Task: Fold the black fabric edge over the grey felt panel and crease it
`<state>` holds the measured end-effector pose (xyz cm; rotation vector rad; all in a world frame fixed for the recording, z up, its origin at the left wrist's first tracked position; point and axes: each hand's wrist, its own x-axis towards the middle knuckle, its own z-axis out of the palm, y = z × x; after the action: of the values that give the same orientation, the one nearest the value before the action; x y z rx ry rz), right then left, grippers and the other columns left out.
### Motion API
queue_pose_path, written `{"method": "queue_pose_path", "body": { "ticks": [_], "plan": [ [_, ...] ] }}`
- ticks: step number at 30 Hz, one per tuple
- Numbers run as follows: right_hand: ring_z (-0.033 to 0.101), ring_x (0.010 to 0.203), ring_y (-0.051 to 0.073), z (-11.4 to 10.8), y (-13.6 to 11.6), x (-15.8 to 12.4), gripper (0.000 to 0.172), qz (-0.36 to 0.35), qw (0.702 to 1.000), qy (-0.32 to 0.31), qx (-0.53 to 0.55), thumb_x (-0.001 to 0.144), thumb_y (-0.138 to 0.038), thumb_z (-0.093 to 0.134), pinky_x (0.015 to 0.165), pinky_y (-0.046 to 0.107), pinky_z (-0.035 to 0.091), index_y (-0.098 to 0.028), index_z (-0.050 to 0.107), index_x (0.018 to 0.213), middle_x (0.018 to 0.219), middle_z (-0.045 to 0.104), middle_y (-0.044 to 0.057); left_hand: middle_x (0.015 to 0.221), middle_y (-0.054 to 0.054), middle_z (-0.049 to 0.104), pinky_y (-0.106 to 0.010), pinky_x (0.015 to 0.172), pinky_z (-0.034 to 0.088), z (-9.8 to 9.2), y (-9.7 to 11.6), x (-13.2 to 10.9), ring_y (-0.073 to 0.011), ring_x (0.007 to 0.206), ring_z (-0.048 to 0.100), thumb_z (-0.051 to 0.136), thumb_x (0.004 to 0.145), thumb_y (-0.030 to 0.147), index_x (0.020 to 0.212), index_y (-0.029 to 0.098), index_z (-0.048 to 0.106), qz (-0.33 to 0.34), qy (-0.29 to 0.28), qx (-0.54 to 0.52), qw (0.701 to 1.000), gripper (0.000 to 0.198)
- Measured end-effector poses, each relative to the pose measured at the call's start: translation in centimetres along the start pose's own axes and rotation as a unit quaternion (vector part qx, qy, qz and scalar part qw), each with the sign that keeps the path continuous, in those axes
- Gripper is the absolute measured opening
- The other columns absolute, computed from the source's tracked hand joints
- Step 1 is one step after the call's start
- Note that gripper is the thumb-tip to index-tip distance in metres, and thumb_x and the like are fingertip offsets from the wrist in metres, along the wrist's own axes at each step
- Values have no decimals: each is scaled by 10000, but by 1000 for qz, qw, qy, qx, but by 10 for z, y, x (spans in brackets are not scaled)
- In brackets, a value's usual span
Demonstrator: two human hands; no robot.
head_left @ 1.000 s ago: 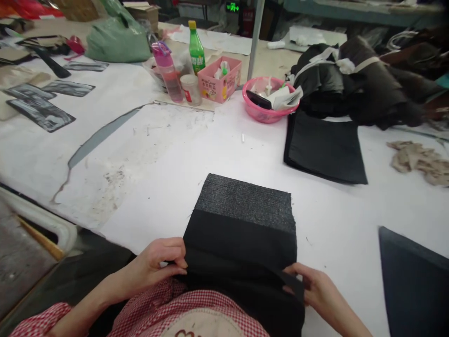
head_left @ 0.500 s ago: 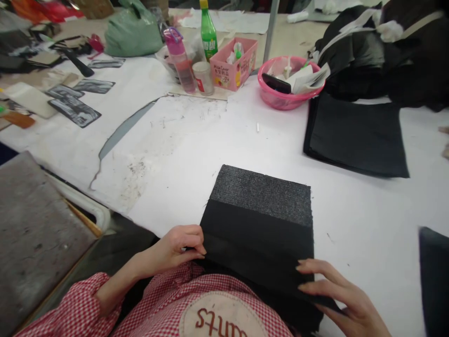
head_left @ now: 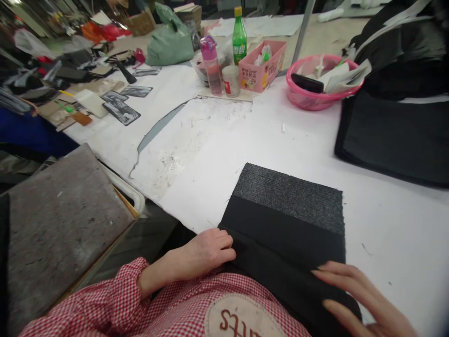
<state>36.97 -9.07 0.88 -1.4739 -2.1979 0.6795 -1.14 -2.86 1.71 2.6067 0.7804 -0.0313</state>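
Observation:
A black fabric piece (head_left: 280,227) lies at the near table edge, with a speckled dark grey strip (head_left: 291,196) along its far side. Its near part is folded or bunched and hangs toward my checked apron. At its left edge, my left hand (head_left: 208,249) has curled fingers closed on the fabric; the fingertips are partly hidden. My right hand (head_left: 363,290) rests on the right side of the cloth, fingers stretched out and thumb apart.
A black fabric stack (head_left: 396,140) lies at right, near a pink basin (head_left: 324,96) holding a phone and papers. Behind stand a pink box (head_left: 257,72), green bottle (head_left: 239,40), purple-topped bottle (head_left: 212,70) and jar (head_left: 230,82). A grey-brown board (head_left: 66,220) is at left.
The view has swung left, so things appear farther right. My left fingers have curled further over the fabric's left edge. A raised fold now crosses the near part of the cloth.

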Motion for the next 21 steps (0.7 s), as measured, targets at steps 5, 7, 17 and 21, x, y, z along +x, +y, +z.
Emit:
{"method": "queue_pose_path", "body": {
  "ticks": [5, 7, 17, 21],
  "plan": [
    [483, 1256, 299, 61, -49, 40, 392, -99, 988, -42, -111, 889, -258, 558, 935, 501, 525, -335, 573, 1273, 1455, 409, 72, 855, -29, 513, -329, 654, 350, 3, 7, -1, -196, 794, 461, 497, 993, 184, 909, 176, 547, 36, 22, 73, 996, 98],
    [438, 1301, 288, 75, -47, 39, 403, -122, 984, -49, -120, 863, -129, 509, 965, 509, 498, -313, 600, 1210, 1478, 382, 71, 849, -30, 513, -333, 641, 341, 7, 7, -3, -195, 782, 459, 520, 980, 176, 882, 173, 540, 45, 31, 93, 994, 100],
    [387, 1355, 282, 68, -29, 25, 148, -214, 963, -40, -156, 827, -153, 575, 945, 434, 519, -243, 628, 932, 1482, 412, 55, 817, -16, 546, -318, 710, 399, -9, 10, -10, -176, 788, 485, 596, 943, 206, 779, 178, 556, 42, 40, 18, 998, 171],
    [519, 1246, 283, 77, -29, 22, 26, -259, 950, -34, -170, 824, -233, 629, 886, 400, 546, -259, 629, 831, 1372, 544, 50, 1117, -92, 564, -360, 846, 427, -15, 8, 12, -244, 1015, 507, 716, 859, 441, 1191, 173, 560, -27, 99, 11, 995, 455]
  ]
}}
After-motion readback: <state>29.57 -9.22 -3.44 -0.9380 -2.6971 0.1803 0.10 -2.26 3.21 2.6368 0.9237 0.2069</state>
